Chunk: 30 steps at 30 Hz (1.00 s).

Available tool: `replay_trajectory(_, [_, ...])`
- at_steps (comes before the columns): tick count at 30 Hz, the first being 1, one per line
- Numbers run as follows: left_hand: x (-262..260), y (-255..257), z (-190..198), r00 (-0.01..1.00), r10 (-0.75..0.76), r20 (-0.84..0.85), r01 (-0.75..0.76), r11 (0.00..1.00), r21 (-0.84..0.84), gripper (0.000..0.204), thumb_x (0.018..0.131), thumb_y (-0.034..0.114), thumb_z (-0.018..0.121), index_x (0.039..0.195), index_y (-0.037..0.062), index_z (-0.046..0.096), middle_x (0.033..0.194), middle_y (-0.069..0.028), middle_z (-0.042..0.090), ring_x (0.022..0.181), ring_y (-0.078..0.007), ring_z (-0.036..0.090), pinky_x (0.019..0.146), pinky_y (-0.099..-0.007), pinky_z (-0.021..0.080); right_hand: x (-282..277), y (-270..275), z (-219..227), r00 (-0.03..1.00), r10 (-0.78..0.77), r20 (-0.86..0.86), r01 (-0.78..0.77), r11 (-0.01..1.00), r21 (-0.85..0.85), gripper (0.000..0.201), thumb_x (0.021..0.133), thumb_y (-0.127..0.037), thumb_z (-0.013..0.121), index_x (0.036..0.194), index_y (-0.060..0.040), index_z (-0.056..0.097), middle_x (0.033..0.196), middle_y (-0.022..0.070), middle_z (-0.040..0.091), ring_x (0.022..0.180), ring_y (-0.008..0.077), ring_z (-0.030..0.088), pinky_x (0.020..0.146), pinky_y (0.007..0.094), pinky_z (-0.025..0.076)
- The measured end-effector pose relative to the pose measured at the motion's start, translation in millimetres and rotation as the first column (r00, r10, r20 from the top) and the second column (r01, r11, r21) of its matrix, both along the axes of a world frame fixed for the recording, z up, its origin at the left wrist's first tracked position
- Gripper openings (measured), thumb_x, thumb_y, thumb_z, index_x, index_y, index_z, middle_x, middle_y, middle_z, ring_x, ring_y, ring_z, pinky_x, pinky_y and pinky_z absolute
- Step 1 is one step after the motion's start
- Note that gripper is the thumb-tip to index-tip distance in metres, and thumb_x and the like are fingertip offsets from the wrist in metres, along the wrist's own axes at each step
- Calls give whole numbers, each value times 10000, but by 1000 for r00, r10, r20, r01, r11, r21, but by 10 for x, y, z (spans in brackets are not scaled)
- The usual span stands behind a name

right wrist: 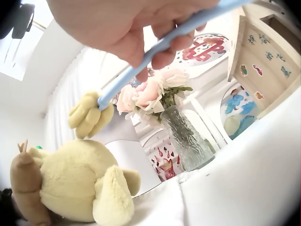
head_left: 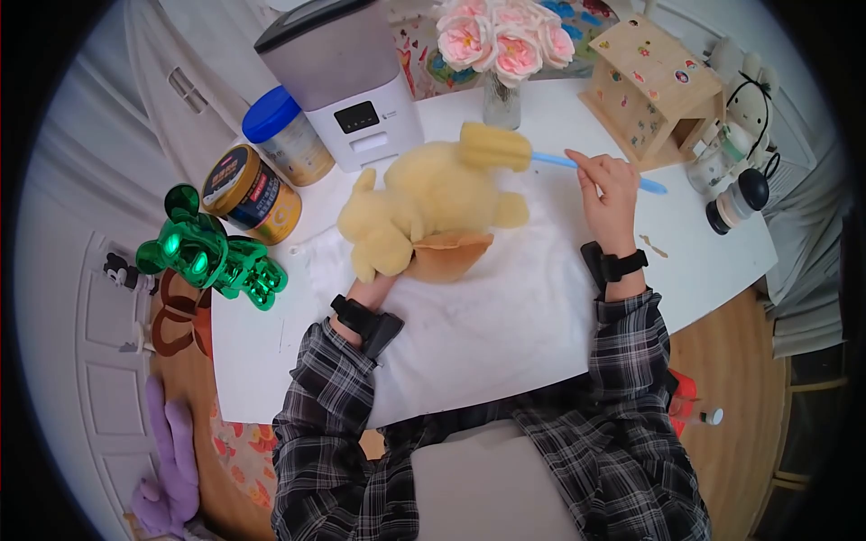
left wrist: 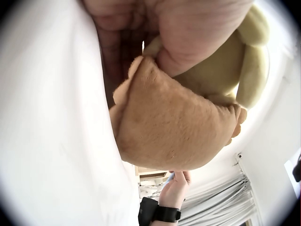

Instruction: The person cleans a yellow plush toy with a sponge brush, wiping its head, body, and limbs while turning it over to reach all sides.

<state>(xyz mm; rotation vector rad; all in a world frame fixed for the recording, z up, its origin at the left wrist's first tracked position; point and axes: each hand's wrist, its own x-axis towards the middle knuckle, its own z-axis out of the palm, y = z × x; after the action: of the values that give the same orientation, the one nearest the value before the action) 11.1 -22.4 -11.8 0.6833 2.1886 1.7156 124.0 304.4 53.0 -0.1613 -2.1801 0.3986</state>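
Note:
A yellow plush toy (head_left: 442, 185) lies on a white cloth (head_left: 487, 334), with a tan scallop-edged piece (head_left: 451, 257) at its near side. My left hand (head_left: 372, 290) reaches under its left end, largely hidden in the head view. In the left wrist view, the left thumb and fingers (left wrist: 202, 23) grip the plush beside the corner of that tan piece. My right hand (head_left: 611, 198) holds the light blue handle (right wrist: 160, 44) of a sponge brush. Its yellow sponge head (head_left: 494, 147) hangs over the upper right of the plush body.
Left of the plush stand a shiny green bear figure (head_left: 203, 252), a dark-and-gold can (head_left: 253, 194) and a blue-lidded tub (head_left: 287, 135). Behind it are a grey-white dispenser (head_left: 352, 81) and a vase of pink roses (head_left: 502, 101). A wooden house (head_left: 645, 90) and a black-capped bottle (head_left: 738, 203) stand right.

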Motion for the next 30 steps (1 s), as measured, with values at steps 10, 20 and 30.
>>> replay_trajectory(10, [14, 11, -20, 998, -23, 63, 15, 993, 120, 338, 861, 43, 602, 1196, 57, 557, 1130, -32, 578, 1014, -158, 540, 875, -309, 464, -24, -71, -12, 984, 162, 72, -161, 987, -29, 239, 822, -53, 579, 1000, -146, 709, 727, 6, 544, 762, 202, 502, 837, 348, 345])
replay_trajectory(20, [-22, 21, -74, 998, -53, 39, 46, 984, 172, 366, 860, 22, 598, 1219, 60, 537, 1141, -34, 572, 1035, -152, 535, 873, -301, 470, -36, -401, -11, 910, 395, 127, -384, 918, -104, 236, 832, -56, 577, 1026, -122, 695, 704, 17, 512, 742, 189, 491, 817, 323, 338])
replay_trajectory(30, [-129, -24, -247, 984, -89, 154, 43, 959, 280, 230, 965, 171, 519, 1183, 99, 527, 1067, 6, 568, 926, -107, 543, 761, -252, 470, -81, -336, -74, 941, 327, 83, -305, 931, -200, 233, 850, -70, 571, 1034, -145, 694, 675, 11, 521, 700, 182, 502, 806, 321, 347])
